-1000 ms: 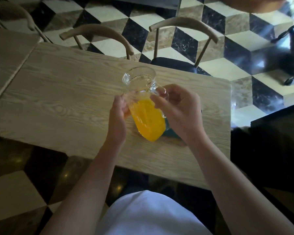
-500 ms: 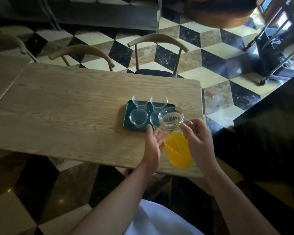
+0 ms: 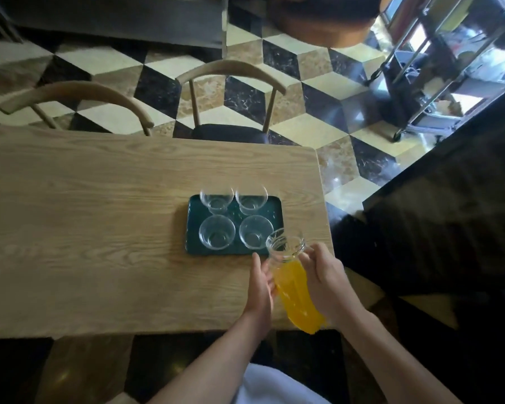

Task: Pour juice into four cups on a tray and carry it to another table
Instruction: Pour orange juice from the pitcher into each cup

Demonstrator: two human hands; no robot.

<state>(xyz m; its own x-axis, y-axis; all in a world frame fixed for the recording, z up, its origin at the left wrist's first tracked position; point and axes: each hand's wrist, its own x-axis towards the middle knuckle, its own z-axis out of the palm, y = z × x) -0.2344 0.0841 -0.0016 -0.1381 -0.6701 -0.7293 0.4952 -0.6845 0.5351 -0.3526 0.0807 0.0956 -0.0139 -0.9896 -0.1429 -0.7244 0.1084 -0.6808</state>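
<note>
A dark green tray point(image 3: 193, 246) lies on the wooden table point(image 3: 85, 228) and carries several clear cups, all without juice; the near-right cup point(image 3: 255, 231) is closest to the jug. A glass jug point(image 3: 293, 284) half full of orange juice is held above the table's near right corner, tilted with its mouth toward the tray. My right hand point(image 3: 327, 281) grips the jug on its right side. My left hand point(image 3: 260, 282) rests against its left side with fingers fairly straight.
Two wooden chairs point(image 3: 231, 83) point(image 3: 76, 97) stand at the table's far side. A dark counter point(image 3: 449, 214) runs along the right. A metal cart point(image 3: 449, 68) stands at the far right on the patterned tiled floor.
The view has lifted and the tray with its cups has come into sight. The jug has shifted right and toward me, its mouth now next to the near-right cup.
</note>
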